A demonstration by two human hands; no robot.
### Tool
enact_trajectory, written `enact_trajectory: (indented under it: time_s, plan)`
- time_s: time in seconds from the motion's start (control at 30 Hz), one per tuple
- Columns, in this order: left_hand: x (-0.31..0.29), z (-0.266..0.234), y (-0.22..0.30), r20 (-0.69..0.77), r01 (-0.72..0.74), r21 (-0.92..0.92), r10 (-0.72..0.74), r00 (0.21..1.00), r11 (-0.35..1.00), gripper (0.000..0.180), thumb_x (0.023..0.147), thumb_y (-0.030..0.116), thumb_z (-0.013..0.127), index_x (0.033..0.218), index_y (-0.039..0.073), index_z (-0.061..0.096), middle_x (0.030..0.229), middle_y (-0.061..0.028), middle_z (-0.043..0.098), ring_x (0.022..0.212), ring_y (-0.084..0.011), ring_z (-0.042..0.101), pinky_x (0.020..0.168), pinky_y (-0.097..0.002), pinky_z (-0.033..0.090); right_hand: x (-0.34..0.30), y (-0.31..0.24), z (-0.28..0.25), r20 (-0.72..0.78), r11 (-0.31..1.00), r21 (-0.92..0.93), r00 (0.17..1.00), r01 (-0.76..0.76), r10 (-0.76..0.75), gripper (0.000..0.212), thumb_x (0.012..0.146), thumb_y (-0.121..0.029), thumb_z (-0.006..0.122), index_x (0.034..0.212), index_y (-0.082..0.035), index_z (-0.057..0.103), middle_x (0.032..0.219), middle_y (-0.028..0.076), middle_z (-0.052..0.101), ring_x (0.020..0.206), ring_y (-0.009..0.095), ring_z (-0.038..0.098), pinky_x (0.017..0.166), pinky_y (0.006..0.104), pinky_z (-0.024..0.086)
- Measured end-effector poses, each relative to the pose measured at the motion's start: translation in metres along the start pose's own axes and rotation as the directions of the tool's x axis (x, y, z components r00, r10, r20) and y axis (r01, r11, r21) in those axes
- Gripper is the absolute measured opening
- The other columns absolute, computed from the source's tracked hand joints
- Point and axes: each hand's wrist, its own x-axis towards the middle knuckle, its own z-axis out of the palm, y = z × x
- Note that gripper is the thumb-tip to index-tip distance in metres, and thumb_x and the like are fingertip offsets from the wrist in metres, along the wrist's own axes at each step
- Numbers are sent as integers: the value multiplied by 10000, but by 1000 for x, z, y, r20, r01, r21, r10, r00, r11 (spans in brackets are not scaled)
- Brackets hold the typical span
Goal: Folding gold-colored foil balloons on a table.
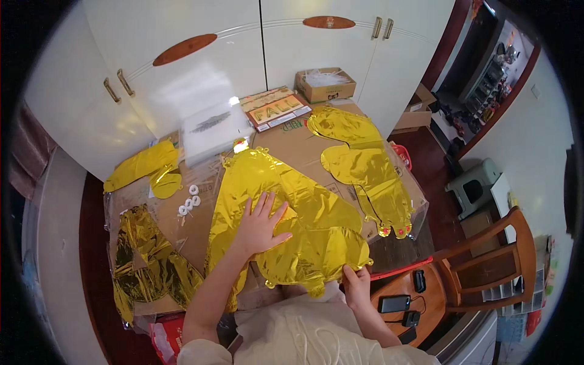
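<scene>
A large flat gold foil balloon [304, 207] lies across the cardboard-covered table [286, 143]. My left hand [260, 226] presses flat on its middle with fingers spread. My right hand [356, 285] pinches the balloon's near lower edge at the table's front. A second gold foil balloon [365, 164] lies to the right, overlapping the table's right side.
Crumpled gold foil [143, 261] sits at the table's left front, more gold pieces [146, 165] at the left back. Small white rings [190, 201], a clear plastic packet [210, 125], a printed flat pack [274, 108] and an open carton [325, 85] lie behind. A wooden chair [480, 267] with phones [395, 303] stands right.
</scene>
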Motion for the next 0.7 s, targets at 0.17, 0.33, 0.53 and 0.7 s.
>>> enact_trajectory:
  time_s: [0.17, 0.33, 0.53, 0.7]
  plan:
    - [-1, -4, 9, 7, 7, -38, -6, 1000, 999, 831, 799, 631, 573, 1452, 168, 352, 1505, -214, 254, 1398, -388, 233, 1100, -592, 184, -21, -31, 36, 390, 449, -657, 782, 606, -485, 216, 844, -47, 624, 1056, -56, 580, 1184, 154, 572, 1090, 299, 572, 935, 446, 441]
    - [-2, 2, 0, -6, -15, -19, 15, 1000, 1000, 752, 827, 524, 578, 1448, 164, 356, 1492, -224, 277, 1390, -392, 251, 1094, -600, 191, -11, -34, 81, 869, -13, -451, 436, 892, -236, 254, 771, -130, 686, 996, -80, 579, 1178, 122, 570, 1214, 310, 505, 1058, 535, 317]
    - [-4, 6, -4, -73, -16, 11, 17, 997, 1000, 634, 865, 386, 545, 1441, 183, 374, 1479, -210, 318, 1386, -376, 271, 1088, -611, 203, -4, -54, 81, 900, 131, -427, 435, 895, -39, 274, 817, -212, 662, 1046, -82, 585, 1218, 101, 565, 1239, 290, 487, 1074, 511, 306]
    - [-3, 9, -5, -70, -5, 7, 6, 998, 1000, 647, 868, 455, 534, 1439, 193, 380, 1479, -202, 325, 1387, -373, 272, 1094, -610, 195, 40, -70, 63, 890, -143, -453, 438, 880, -125, 298, 851, -209, 631, 1123, -88, 614, 1275, 75, 563, 1269, 267, 465, 1070, 465, 324]
